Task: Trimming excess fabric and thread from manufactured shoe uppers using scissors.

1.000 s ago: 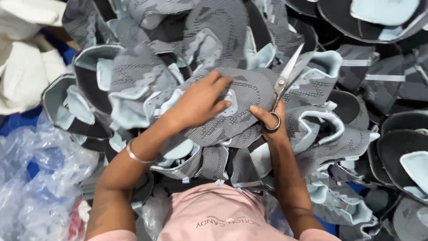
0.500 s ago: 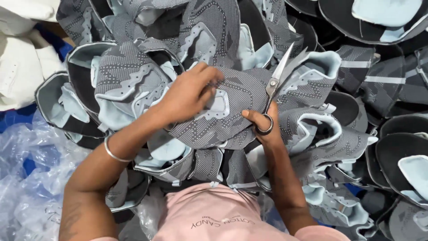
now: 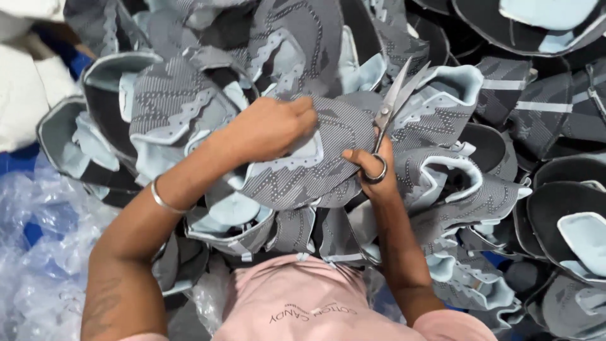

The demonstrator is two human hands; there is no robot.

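Observation:
My left hand [image 3: 268, 129] grips a grey knitted shoe upper [image 3: 315, 161] with pale blue lining, holding it by its upper left part. My right hand [image 3: 372, 173] holds metal scissors [image 3: 394, 101], fingers through the handle ring, with the blades apart and pointing up and right, just beside the upper's right edge. A thin metal bangle [image 3: 165, 203] circles my left wrist.
A big heap of similar grey and pale blue shoe uppers [image 3: 480, 189] fills the area ahead and to the right. Crumpled clear plastic [image 3: 38, 252] lies at the lower left. White material [image 3: 25, 95] sits at the far left.
My left hand has slid left and up across the upper, closing on it. The scissors have risen slightly and their blades have spread apart.

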